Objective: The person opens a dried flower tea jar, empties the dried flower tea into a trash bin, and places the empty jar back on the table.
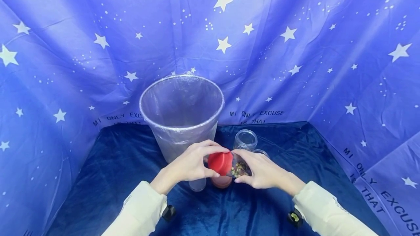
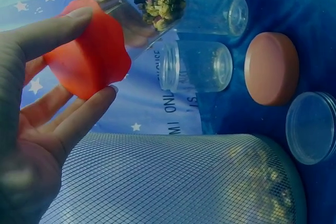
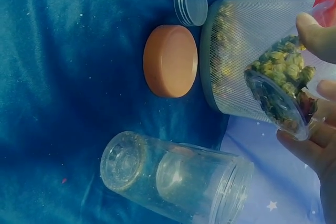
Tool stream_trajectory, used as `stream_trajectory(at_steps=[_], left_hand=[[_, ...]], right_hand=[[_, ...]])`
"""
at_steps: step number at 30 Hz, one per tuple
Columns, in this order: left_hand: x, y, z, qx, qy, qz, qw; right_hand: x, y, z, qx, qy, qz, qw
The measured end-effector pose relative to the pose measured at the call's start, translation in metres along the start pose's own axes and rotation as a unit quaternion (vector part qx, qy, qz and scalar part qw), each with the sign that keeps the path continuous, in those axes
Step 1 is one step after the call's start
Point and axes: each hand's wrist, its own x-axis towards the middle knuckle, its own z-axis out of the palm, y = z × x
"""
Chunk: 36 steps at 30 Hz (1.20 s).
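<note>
Above the cloth, my left hand (image 1: 191,161) grips a red lid (image 1: 219,163), fingers and thumb spread around its scalloped edge. My right hand (image 1: 260,168) holds the body of a clear jar (image 3: 251,85) tilted on its side. Dried yellow-green and reddish flower buds (image 3: 283,69) lie toward the jar's base. The lid is at the jar's mouth; whether it is screwed tight cannot be seen. Beneath the hands, an orange-pink round lid (image 2: 271,68) rests on the cloth beside a clear round lid (image 2: 311,128).
A mesh wastebasket (image 1: 183,132) lined with a clear bag stands behind my left hand, yellowish bits showing through its lower mesh. Two uncapped clear jars, a taller jar (image 3: 157,166) and another jar (image 2: 199,66), stand behind my right hand. Dark blue cloth (image 1: 108,192) covers the table.
</note>
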Motion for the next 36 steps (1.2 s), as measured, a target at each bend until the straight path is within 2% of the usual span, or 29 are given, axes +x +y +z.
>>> stream_trajectory(at_steps=[3,10,12,18,24,27,32,36], left_hand=[[-0.0007,0.0,0.0023,0.011,0.008,-0.015,0.9998],[0.0032,0.004,0.0026,0.071,0.023,-0.049,0.996],[0.0046,0.0055,0.002,0.073,0.025,-0.063,0.9951],[0.0062,0.007,0.0028,0.036,0.04,-0.125,0.9906],[0.0051,0.0034,0.0085,-0.029,0.061,-0.204,0.9766],[0.0053,0.0032,0.0101,-0.044,0.065,-0.214,0.9737],[0.0055,0.0052,0.0099,-0.026,0.062,-0.211,0.9752],[0.0052,0.0071,0.0107,-0.028,0.058,-0.229,0.9712]], right_hand=[[-0.0005,-0.0004,0.001,-0.005,0.0,0.002,1.0],[-0.0003,0.0003,0.003,-0.026,0.011,0.003,1.0],[-0.0002,0.0003,0.0033,-0.032,0.018,0.003,0.999],[0.0011,-0.0004,0.0029,-0.043,0.044,-0.012,0.998],[0.0035,-0.0002,0.0009,-0.031,0.062,-0.014,0.997],[0.0029,-0.0005,0.001,-0.03,0.058,-0.008,0.998],[0.0006,-0.0003,0.0025,-0.032,0.062,-0.008,0.998],[0.0006,0.0005,0.0044,-0.036,0.078,-0.017,0.996]])
